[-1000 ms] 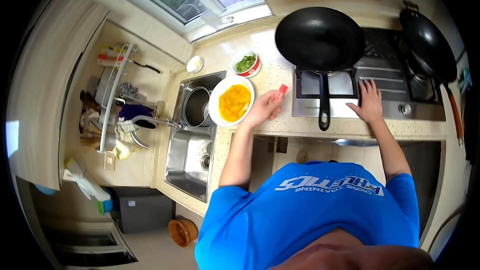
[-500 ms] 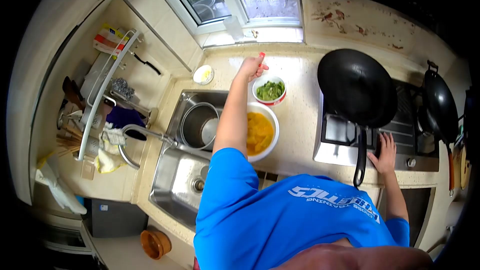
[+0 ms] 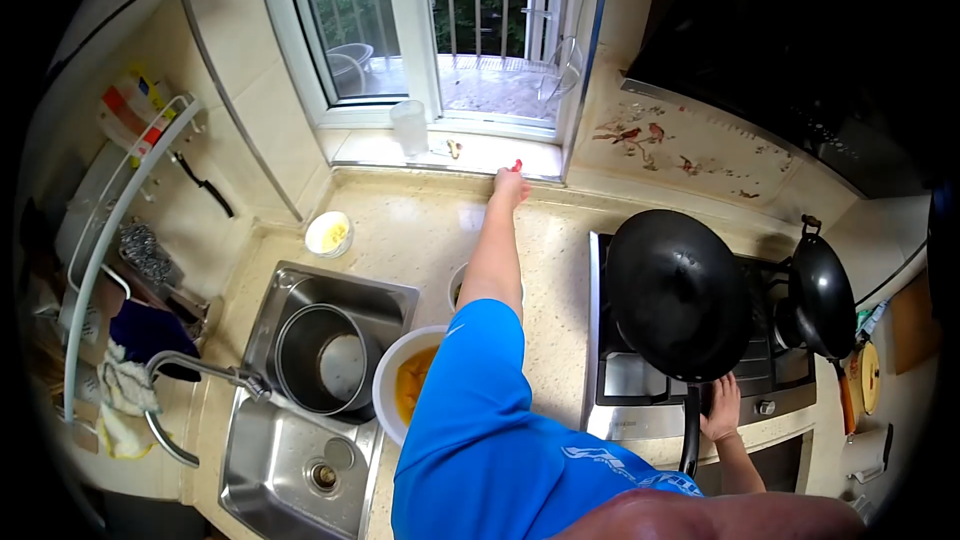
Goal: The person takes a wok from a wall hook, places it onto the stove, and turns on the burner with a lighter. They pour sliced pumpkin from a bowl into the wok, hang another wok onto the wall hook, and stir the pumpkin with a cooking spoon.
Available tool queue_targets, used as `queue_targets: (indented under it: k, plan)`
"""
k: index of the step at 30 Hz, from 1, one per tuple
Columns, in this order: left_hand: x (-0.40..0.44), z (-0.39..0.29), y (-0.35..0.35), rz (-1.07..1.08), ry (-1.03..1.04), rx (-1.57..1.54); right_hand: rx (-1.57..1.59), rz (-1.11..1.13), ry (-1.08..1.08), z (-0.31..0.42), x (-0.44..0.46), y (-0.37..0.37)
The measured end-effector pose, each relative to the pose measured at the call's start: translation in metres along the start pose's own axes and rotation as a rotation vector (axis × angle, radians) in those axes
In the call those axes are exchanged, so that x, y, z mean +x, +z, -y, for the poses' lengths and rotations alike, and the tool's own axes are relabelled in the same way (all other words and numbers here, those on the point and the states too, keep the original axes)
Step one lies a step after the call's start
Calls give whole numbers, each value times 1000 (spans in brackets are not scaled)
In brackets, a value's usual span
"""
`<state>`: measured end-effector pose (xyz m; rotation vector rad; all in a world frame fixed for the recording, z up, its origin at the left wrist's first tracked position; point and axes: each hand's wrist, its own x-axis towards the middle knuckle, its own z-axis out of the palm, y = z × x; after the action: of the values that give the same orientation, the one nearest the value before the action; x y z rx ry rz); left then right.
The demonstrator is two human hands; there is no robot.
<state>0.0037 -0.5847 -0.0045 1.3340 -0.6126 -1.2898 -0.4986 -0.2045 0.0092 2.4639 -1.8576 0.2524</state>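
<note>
My left hand (image 3: 512, 186) reaches far forward to the windowsill, its fingers closed on a small red object (image 3: 517, 166). Beneath that arm, a bowl (image 3: 459, 287) is mostly hidden, and a white bowl with orange chunks (image 3: 392, 386) is partly covered by my sleeve. My right hand (image 3: 722, 408) rests on the front of the stove (image 3: 628, 422), fingers apart, partly behind the pan. A large black pan (image 3: 680, 290) sits on the stove with its handle toward me.
A second wok (image 3: 822, 292) stands at the right of the stove. At left are the sink (image 3: 290, 485) with a metal pot (image 3: 325, 358), a faucet (image 3: 205, 368) and a small bowl (image 3: 329, 234). A clear cup (image 3: 409, 127) stands on the sill.
My left hand has moved forward from beside the bowls to the windowsill, carrying the red object. My right hand stays at the stove front. The view has tilted up toward the window.
</note>
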Motion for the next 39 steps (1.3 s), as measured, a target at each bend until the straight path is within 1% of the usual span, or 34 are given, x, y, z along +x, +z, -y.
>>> queue_targets:
  k: [1,4,6,8,10,13,14,18,20,22,23,24,26,27,28,30,31,33,34,36,37,39]
  plan:
    - [-18,-12,3,-26,-24,14,-9,4,0,0,0,0]
    - [-8,-3,-1,-14,-24,-54,-22,20,11,0,0,-3]
    - [-12,-3,-5,-17,-31,-14,-8,35,19,0,0,-1]
    - [-26,-8,-12,-14,50,66,-12,-9,-7,-1,0,1]
    - [-36,-14,-22,-14,63,65,14,-14,-15,4,2,-4]
    - [-58,-22,-32,89,97,97,-3,-14,-1,4,-2,-5]
    - [-67,-23,-32,86,106,96,-1,-22,-6,4,-3,-7]
    - [-87,-20,-35,140,143,-23,18,-44,12,7,-7,-8]
    - [-77,-18,-33,170,159,-87,30,-44,-11,4,-7,-7]
    - [-73,-9,-31,195,91,-31,22,-46,4,6,-8,-8]
    - [-70,-2,-30,57,59,112,27,-46,7,7,-8,-9]
    - [-74,2,-28,61,49,110,32,-46,11,7,-8,-10]
    - [-81,10,-27,-120,352,1017,15,-39,20,6,-9,-8]
    - [-77,16,-29,-61,414,1103,9,-37,20,6,-8,-7]
    - [-73,21,-27,-53,413,1103,3,-38,22,7,-7,-7]
    - [-68,28,-19,64,403,1155,11,-38,19,7,-6,-8]
    - [-68,31,-15,72,404,1152,20,-37,8,7,-5,-8]
    - [-71,34,-8,101,424,1288,8,-29,20,7,-6,-7]
    - [-76,29,-4,106,424,1282,2,-24,26,6,-5,-6]
    - [-87,18,2,142,207,1522,-3,-27,24,4,-5,-4]
    - [-89,15,5,148,204,1519,2,-34,21,4,-4,-4]
    - [-86,11,8,307,259,1758,1,-35,25,6,-3,-5]
